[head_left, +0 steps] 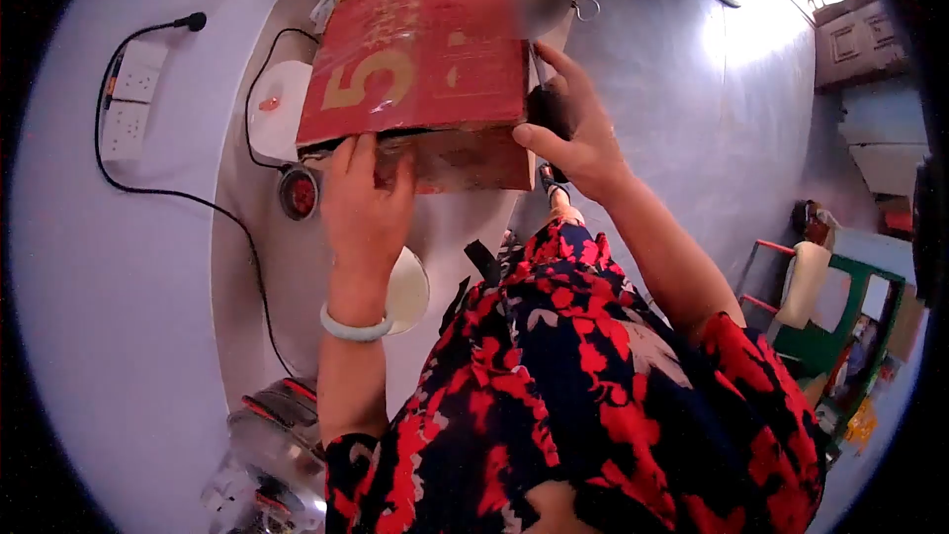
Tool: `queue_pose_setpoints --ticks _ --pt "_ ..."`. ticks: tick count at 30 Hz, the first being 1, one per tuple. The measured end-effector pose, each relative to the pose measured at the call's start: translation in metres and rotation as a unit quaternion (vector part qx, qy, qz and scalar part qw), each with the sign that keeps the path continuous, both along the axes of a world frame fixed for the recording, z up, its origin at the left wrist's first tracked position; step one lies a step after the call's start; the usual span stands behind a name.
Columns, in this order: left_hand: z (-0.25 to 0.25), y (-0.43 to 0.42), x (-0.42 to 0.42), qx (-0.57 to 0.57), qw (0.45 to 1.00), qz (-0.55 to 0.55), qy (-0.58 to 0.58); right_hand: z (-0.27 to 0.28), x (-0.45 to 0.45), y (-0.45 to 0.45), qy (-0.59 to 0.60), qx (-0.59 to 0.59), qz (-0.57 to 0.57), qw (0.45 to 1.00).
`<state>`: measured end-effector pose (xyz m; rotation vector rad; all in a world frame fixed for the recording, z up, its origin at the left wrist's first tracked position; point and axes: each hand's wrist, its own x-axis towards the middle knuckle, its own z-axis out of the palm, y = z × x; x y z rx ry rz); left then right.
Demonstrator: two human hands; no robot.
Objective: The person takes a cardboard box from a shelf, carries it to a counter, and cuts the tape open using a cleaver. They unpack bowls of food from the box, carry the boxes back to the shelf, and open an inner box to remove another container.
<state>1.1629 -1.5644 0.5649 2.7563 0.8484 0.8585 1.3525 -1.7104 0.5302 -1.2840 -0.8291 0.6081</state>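
The red box (465, 69) sits on the tabletop (297, 311), straight ahead of both hands, its longer side seeming to run left to right. Both hands touch it, so neither is nearer. The left hand (371, 188) bends its fingers over the box's near edge, beside a dark gap; whether they grip, I cannot tell. The right hand (578, 133) is spread open against the box's near right corner, thumb in front. A small bowl (299, 194) stands just left of the box.
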Motion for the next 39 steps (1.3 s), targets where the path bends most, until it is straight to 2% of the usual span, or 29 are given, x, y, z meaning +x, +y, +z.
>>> queue_pose_setpoints --ticks 2,5,8,11,14,21,23,25,30,32,35,39 --pt "-0.002 0.003 0.003 -0.057 0.997 -0.029 -0.044 -0.002 0.0 0.002 0.07 0.039 0.022 0.997" --pt "-0.005 0.012 0.006 -0.05 0.994 -0.062 -0.076 0.003 -0.005 0.005 0.172 0.051 0.014 0.984" --pt "0.022 0.0 0.012 -0.192 0.981 -0.028 0.008 -0.005 -0.009 0.009 0.226 0.074 -0.001 0.971" --pt "0.021 -0.004 0.015 -0.189 0.982 -0.021 0.0 -0.015 -0.014 0.01 0.281 0.108 -0.008 0.954" --pt "0.014 -0.001 0.015 -0.186 0.98 -0.041 -0.058 -0.02 -0.019 0.014 0.287 0.119 -0.025 0.95" --pt "0.005 0.016 0.008 -0.156 0.979 0.125 -0.031 -0.032 -0.032 0.017 0.256 0.159 -0.023 0.953" --pt "0.006 0.015 0.005 -0.147 0.977 0.15 -0.018 -0.043 -0.023 0.013 0.3 0.157 -0.059 0.939" --pt "0.004 0.015 -0.002 -0.144 0.978 0.15 -0.024 -0.055 -0.011 0.007 0.346 0.148 -0.094 0.922" --pt "-0.005 0.017 -0.012 -0.182 0.971 0.15 -0.029 -0.117 0.008 -0.011 0.37 0.083 -0.2 0.903" --pt "0.001 0.012 -0.01 -0.219 0.96 0.174 -0.027 -0.128 0.007 -0.025 0.38 0.047 -0.201 0.902" --pt "0.001 0.01 -0.008 -0.16 0.976 0.144 -0.012 -0.141 0.004 -0.043 0.375 0.0 -0.165 0.912" --pt "-0.005 0.017 -0.014 -0.166 0.976 0.141 -0.009 -0.144 -0.003 -0.065 0.37 -0.075 -0.143 0.915"
